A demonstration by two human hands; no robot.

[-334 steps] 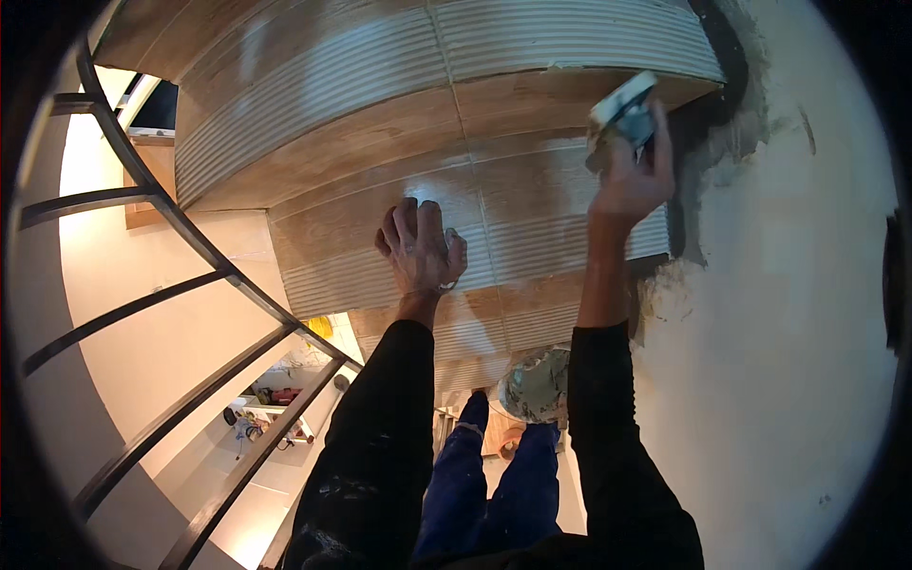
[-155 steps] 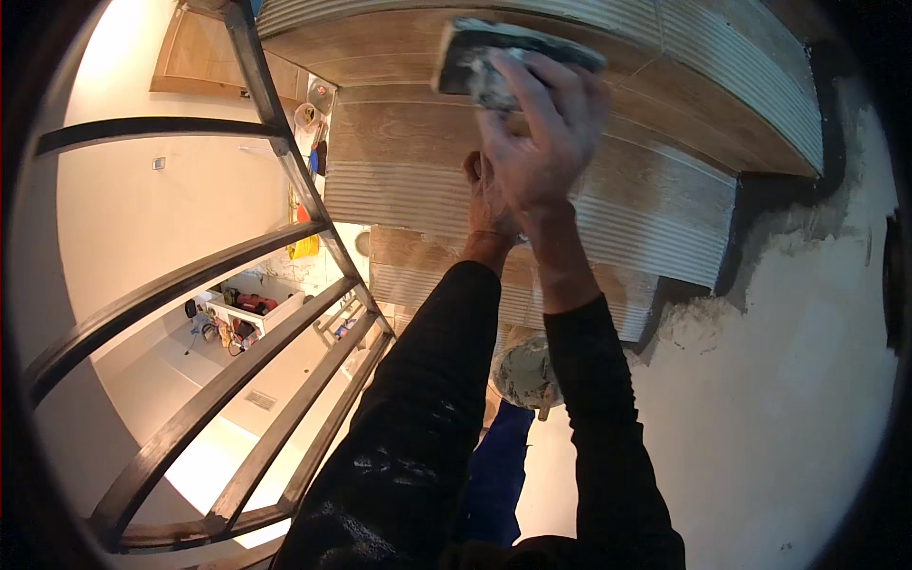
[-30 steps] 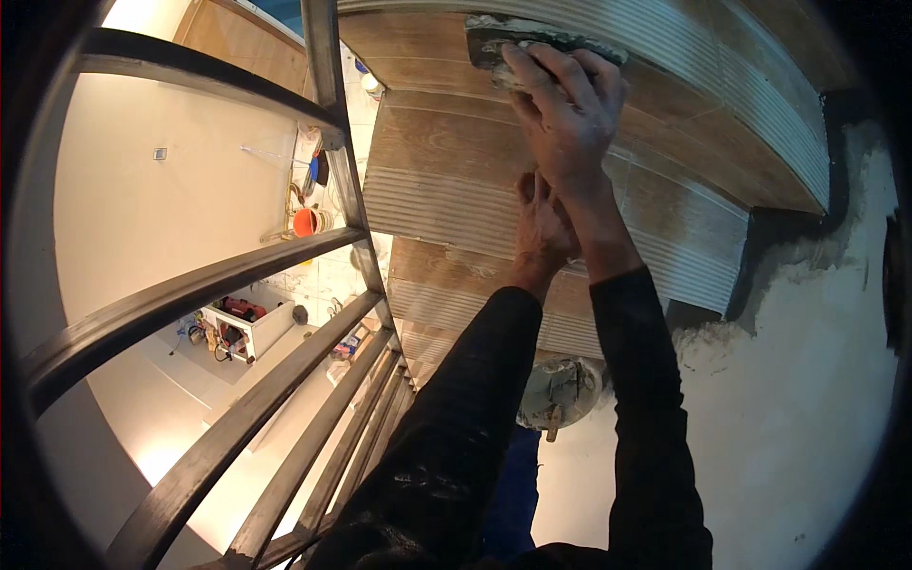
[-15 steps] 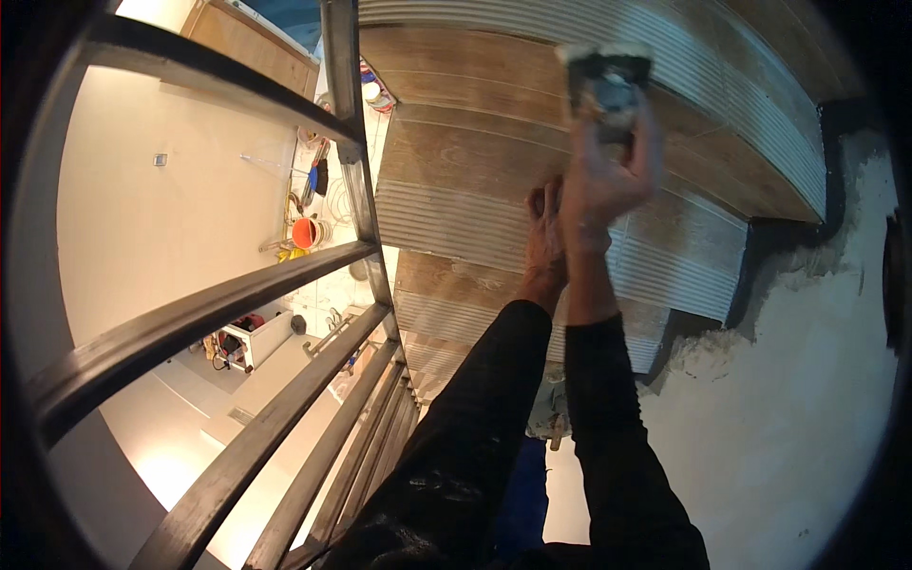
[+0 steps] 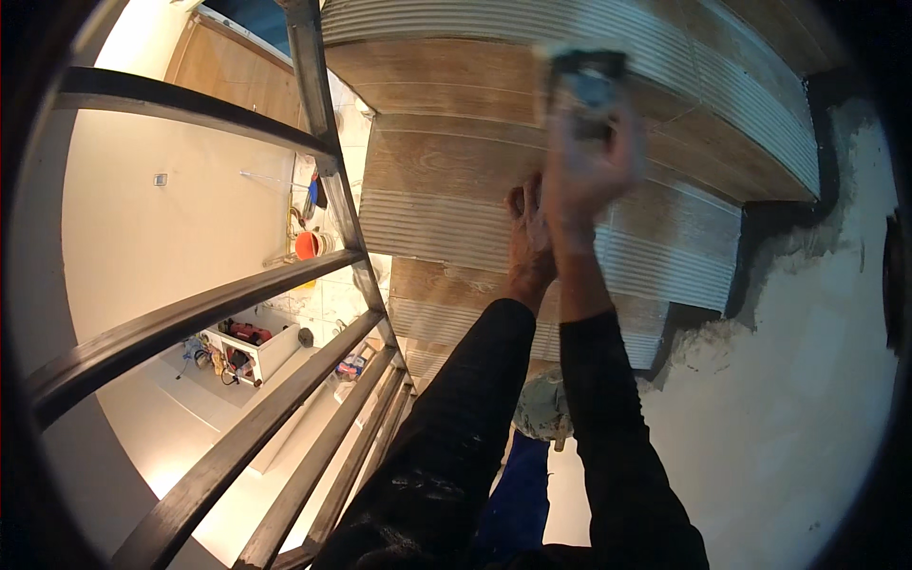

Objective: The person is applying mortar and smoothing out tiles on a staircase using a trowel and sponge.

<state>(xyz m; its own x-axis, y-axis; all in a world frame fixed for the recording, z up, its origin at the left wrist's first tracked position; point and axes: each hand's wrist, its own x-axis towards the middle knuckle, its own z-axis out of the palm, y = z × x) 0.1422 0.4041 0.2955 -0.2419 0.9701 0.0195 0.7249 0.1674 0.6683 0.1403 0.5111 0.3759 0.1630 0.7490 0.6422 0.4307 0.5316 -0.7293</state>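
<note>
My right hand (image 5: 594, 166) grips a grey float (image 5: 587, 81) with a pale face, blurred by motion, against the riser below the upper grooved step (image 5: 494, 24). My left hand (image 5: 532, 233) leans on a wood-look tiled tread (image 5: 427, 209) just below and left of it, fingers bent and slightly apart, its inner side partly hidden by the right wrist. A bucket (image 5: 537, 413) of grey mix stands lower down, partly behind my right forearm.
A metal railing (image 5: 195, 290) runs down the left. Beyond it are a wooden cabinet (image 5: 228, 71), an orange bucket (image 5: 306, 245), a broom (image 5: 313, 195) and a white box of tools (image 5: 271, 356). A plastered wall (image 5: 779, 399) with dark stepped edging borders the stairs on the right.
Since a second ago the float has turned from lying crosswise and moved rightward and slightly down. Eleven seconds ago my hands were farther apart; since then my left hand has moved right.
</note>
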